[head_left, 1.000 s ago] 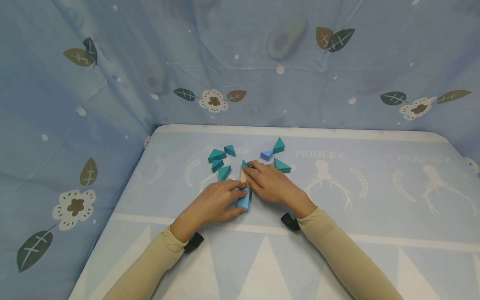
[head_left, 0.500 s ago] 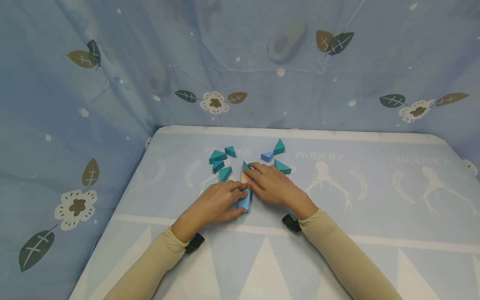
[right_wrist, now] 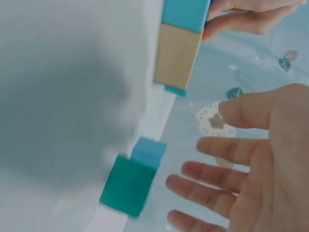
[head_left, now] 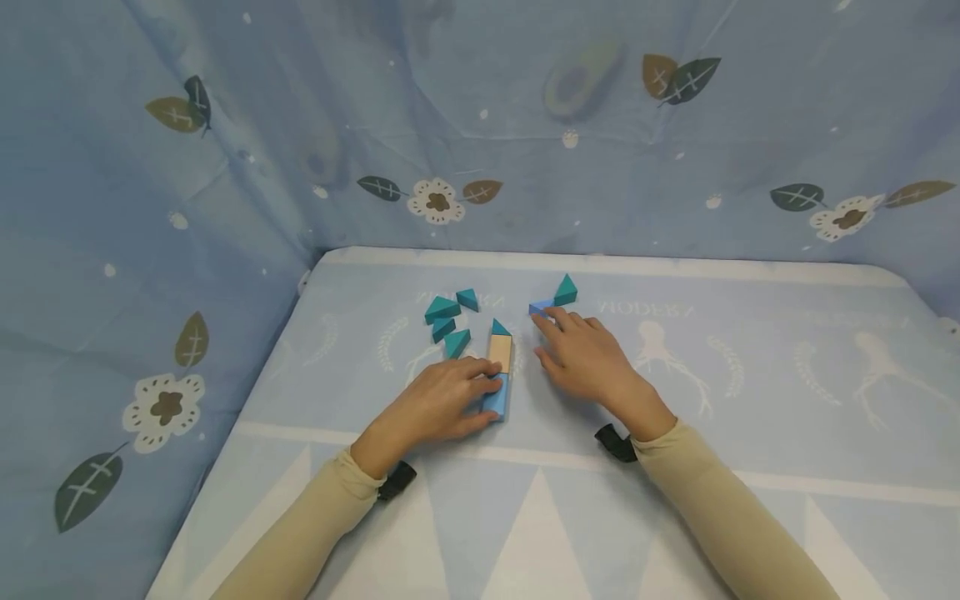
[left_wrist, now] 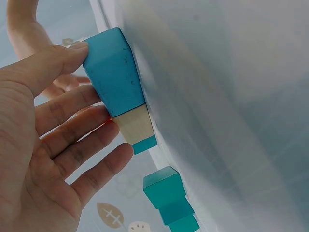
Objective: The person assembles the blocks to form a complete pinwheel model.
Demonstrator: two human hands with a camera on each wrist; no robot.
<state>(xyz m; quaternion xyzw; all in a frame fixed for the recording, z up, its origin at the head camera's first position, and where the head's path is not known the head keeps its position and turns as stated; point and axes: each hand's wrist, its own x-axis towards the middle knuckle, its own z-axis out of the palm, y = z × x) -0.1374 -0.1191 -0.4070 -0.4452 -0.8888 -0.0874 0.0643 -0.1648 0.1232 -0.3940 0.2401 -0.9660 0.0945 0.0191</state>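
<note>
My left hand [head_left: 442, 398] rests on a light blue block [left_wrist: 116, 72], its thumb at the near end and fairly straight fingers along the edge. A natural wood block [head_left: 501, 355] lies end to end with it, and a small teal triangle [head_left: 501, 328] tops this row. To the right, my right hand [head_left: 588, 354] has loose, spread fingers, with the index fingertip right at a blue triangle block [head_left: 539, 307]. In the right wrist view a green block [right_wrist: 128, 186] sits beside the blue piece, just past the fingertips [right_wrist: 175, 181].
Several teal triangle blocks [head_left: 442, 309] lie grouped left of the row. Another teal triangle [head_left: 566, 291] stands behind the right hand. Patterned cloth [head_left: 480, 108] hangs at the table's far edge.
My right hand has left the wood block and moved right to the blue triangle, now covering a teal triangle seen before. The left hand stays on the light blue block.
</note>
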